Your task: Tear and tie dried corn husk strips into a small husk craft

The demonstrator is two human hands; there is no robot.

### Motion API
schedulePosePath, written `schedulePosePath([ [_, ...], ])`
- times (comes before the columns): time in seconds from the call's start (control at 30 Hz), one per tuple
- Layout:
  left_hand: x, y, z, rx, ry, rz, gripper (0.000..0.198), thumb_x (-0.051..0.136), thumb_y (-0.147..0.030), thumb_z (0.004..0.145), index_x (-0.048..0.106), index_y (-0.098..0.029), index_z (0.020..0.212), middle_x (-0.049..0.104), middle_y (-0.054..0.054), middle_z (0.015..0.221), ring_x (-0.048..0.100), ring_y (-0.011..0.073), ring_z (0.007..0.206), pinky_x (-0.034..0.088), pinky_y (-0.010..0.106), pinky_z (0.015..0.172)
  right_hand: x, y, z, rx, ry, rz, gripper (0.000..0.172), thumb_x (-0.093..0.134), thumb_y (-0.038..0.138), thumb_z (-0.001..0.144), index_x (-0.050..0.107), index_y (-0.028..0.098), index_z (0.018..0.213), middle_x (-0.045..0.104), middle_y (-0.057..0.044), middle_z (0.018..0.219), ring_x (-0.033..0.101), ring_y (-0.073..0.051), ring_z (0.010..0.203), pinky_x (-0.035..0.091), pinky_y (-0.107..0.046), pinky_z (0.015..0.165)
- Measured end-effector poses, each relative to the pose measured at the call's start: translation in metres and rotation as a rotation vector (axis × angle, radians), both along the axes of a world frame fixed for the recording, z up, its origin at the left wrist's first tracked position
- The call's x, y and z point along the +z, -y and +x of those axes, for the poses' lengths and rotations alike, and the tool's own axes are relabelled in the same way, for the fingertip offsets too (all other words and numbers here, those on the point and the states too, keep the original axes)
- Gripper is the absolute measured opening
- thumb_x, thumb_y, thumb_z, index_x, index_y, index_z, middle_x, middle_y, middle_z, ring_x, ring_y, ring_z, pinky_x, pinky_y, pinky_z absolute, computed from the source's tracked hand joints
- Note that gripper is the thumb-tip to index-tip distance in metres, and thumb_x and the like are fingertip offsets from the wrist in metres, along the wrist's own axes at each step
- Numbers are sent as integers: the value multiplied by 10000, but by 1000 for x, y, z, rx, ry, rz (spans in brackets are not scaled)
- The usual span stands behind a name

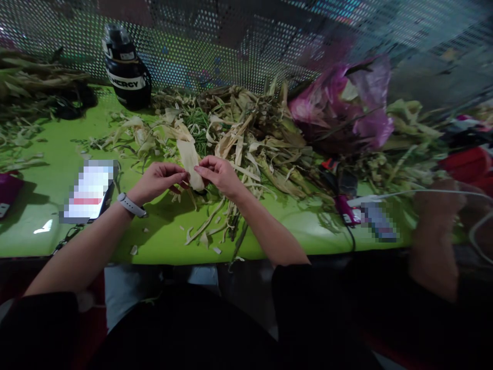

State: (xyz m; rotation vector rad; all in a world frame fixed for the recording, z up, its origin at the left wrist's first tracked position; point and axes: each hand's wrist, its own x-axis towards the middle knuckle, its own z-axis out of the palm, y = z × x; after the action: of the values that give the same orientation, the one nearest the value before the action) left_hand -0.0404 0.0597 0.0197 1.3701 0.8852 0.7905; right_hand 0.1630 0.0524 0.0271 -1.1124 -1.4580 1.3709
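Observation:
A pale, broad strip of corn husk (187,154) hangs between my hands over the green tabletop. My left hand (164,180), with a light watch band on the wrist, has its thumb and finger pinched together at the husk's left edge. On the other side, my right hand (219,174) grips the lower part of the same husk between thumb and fingers. Behind both hands lies a loose heap of dry corn husks (239,123) and green stringy bits. Small torn scraps (204,239) are scattered just in front of the hands.
A dark bottle (127,85) stands at the back left, near a perforated metal panel (215,51). Left of my arm lies a lit phone (88,190). A pink plastic bag (370,113) sits back right. Another person's arm (435,236), a second phone (379,222) and a white cable are at right.

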Motion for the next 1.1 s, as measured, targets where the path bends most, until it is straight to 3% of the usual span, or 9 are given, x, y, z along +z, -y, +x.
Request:
schedulePosePath([
  [0.17, 3, 2, 2, 21, -56, 58, 287, 713, -371, 765, 714, -110, 885, 731, 77, 757, 697, 165, 685, 584, 255, 593, 1, 1, 2, 9, 86, 46, 213, 678, 344, 738, 592, 150, 746, 564, 27, 613, 490, -84, 530, 416, -228, 519],
  [0.4, 5, 1, 2, 94, -11, 176, 232, 703, -349, 757, 656, -124, 781, 667, 29, 673, 635, 115, 614, 524, 218, 601, -3, -1, 3, 59, 76, 57, 170, 648, 314, 758, 606, 152, 783, 632, 8, 668, 606, -109, 589, 506, -257, 604],
  [0.63, 1, 1, 2, -62, -75, 165, 298, 696, -410, 774, 661, -116, 741, 648, 27, 642, 583, 95, 537, 488, 199, 521, -13, -2, 3, 159, 150, 101, 190, 607, 344, 819, 597, 161, 872, 625, 2, 724, 634, -116, 568, 435, -211, 469],
  [0.87, 2, 1, 1, -85, -176, 223, 309, 664, -409, 815, 619, -129, 693, 610, 6, 589, 571, 82, 495, 459, 175, 475, -3, 4, 6, 195, 325, 214, 175, 558, 326, 867, 605, 158, 883, 641, -17, 774, 645, -127, 609, 474, -247, 577],
  [1.1, -1, 0, 1, -151, -256, 227, 294, 635, -400, 833, 598, -128, 727, 617, 17, 602, 599, 110, 504, 476, 207, 488, 4, 6, 9, 232, 613, 445, 171, 506, 278, 907, 619, 152, 887, 648, -30, 751, 592, -139, 680, 392, -253, 641],
])
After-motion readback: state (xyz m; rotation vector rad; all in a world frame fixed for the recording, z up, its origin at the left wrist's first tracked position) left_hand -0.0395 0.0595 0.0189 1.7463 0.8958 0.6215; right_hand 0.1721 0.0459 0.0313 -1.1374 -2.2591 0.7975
